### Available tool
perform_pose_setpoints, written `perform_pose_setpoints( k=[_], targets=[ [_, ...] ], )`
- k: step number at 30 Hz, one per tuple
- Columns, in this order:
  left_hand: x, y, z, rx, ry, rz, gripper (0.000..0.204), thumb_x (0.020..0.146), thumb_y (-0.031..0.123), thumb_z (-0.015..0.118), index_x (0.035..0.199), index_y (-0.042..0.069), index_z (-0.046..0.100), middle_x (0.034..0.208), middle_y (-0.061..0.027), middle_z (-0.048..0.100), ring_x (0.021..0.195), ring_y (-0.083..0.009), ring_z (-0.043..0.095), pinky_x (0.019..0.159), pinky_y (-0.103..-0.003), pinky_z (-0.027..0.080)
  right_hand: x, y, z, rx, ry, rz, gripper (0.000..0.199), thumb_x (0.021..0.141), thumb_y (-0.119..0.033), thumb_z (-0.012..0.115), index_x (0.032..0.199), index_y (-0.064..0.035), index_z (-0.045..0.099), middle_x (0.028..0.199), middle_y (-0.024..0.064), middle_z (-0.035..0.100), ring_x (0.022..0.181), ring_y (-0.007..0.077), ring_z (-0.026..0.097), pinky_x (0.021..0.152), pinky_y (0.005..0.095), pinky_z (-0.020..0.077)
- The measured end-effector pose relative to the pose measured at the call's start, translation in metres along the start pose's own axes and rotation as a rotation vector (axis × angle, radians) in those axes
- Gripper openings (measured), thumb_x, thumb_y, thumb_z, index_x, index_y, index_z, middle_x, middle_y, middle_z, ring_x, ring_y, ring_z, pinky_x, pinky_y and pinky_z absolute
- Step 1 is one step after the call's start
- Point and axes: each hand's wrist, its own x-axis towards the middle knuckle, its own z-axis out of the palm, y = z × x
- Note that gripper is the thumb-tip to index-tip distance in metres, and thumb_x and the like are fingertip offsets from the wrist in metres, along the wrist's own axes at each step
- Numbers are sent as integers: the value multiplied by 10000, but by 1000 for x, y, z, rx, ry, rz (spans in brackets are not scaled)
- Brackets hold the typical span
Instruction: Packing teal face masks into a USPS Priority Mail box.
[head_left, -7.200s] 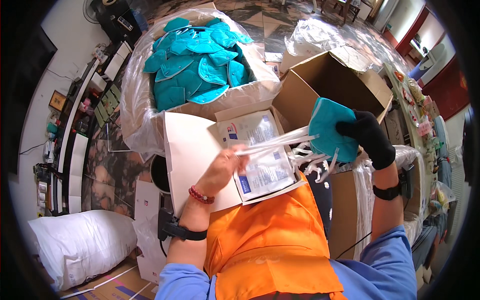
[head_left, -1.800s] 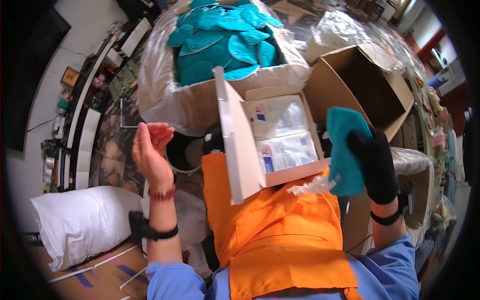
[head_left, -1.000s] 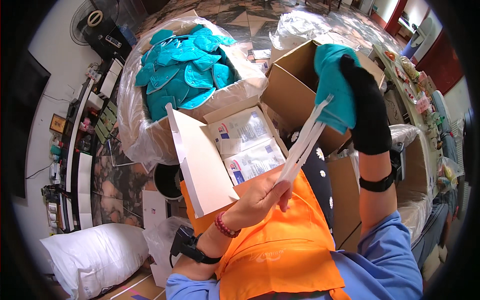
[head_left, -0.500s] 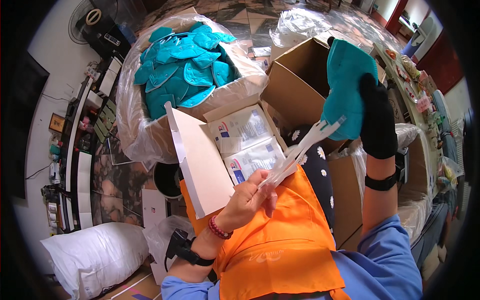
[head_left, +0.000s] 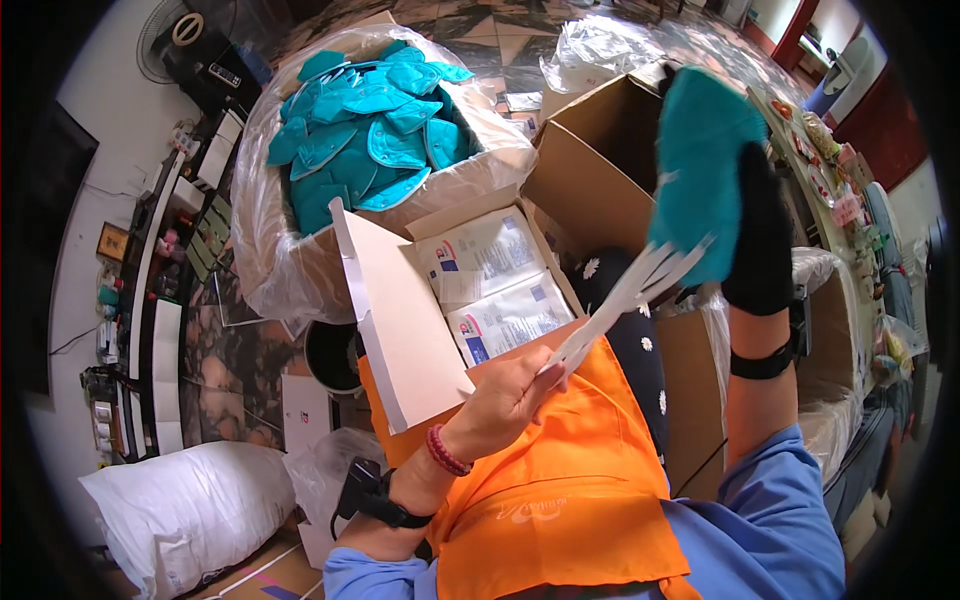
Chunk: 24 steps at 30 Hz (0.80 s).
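Observation:
My bare left hand pinches the near end of a sheaf of thin white plastic bags, seen almost edge-on. Their far ends fan apart near the lower edge of a teal folded mask. My right hand, in a black glove, holds that mask up at the right, its thumb on the face toward me; its other fingers are largely hidden behind. Whether the bags touch the mask I cannot tell. On my lap, beyond the left hand, an open white carton holds two stacks of white printed packets.
A plastic-lined box heaped with teal masks stands at the far left. An open brown carton is beyond my lap. Another plastic-lined box sits at the right. A white sack lies at the lower left.
My left hand has moved a little right and up with the bags, whose free ends have spread further. The mask has tilted slightly and is blurred by motion.

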Motion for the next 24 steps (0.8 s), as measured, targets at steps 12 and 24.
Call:
perform_pose_setpoints(
  k=[12,24],
  targets=[
    [0,-8,-12,-39,70,125,259,1081,228,476,1055,12,616,780,-87,633,695,-218,648,660,-325,518,-42,-5,59,446,-995,313,517,976,-390,650,1312,-10,545,1188,90,647,1058,184,614,946,361,484],
    [-21,-3,-8,-130,118,154,144,994,133,585,1024,7,648,830,-158,620,732,-284,648,696,-334,516,-90,65,36,92,-776,258,368,895,-163,768,1211,-21,644,1025,34,682,937,105,632,835,293,533]
  ],
)
